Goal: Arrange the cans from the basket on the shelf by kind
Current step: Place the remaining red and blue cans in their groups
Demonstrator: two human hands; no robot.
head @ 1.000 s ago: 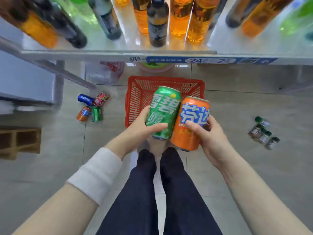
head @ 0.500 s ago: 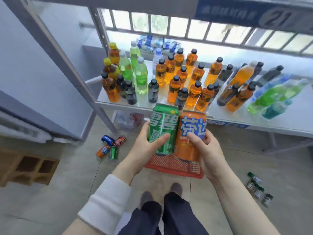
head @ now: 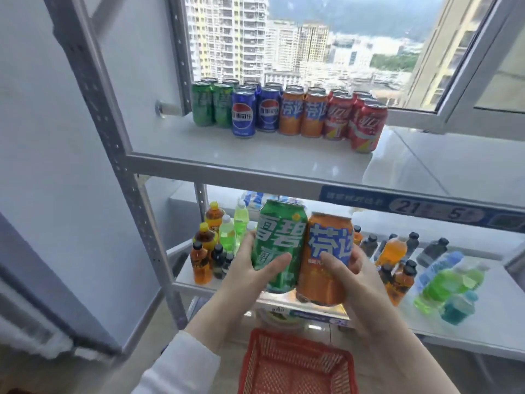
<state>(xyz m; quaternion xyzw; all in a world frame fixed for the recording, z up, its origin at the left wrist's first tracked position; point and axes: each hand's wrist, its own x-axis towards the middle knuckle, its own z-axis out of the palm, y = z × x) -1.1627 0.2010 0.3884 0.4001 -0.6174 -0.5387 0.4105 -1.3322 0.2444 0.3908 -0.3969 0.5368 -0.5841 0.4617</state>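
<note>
The left hand (head: 251, 275) grips a green metal can (head: 277, 247) with white lettering; the right hand (head: 362, 282) grips an orange metal can (head: 326, 265) with blue-white lettering. The 2 touch, near upright, above the red plastic mesh basket (head: 295, 365), whose near end is cut off.

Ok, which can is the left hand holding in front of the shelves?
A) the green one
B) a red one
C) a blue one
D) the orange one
A: the left hand grips the green can, while the right hand grips the orange can.
</note>
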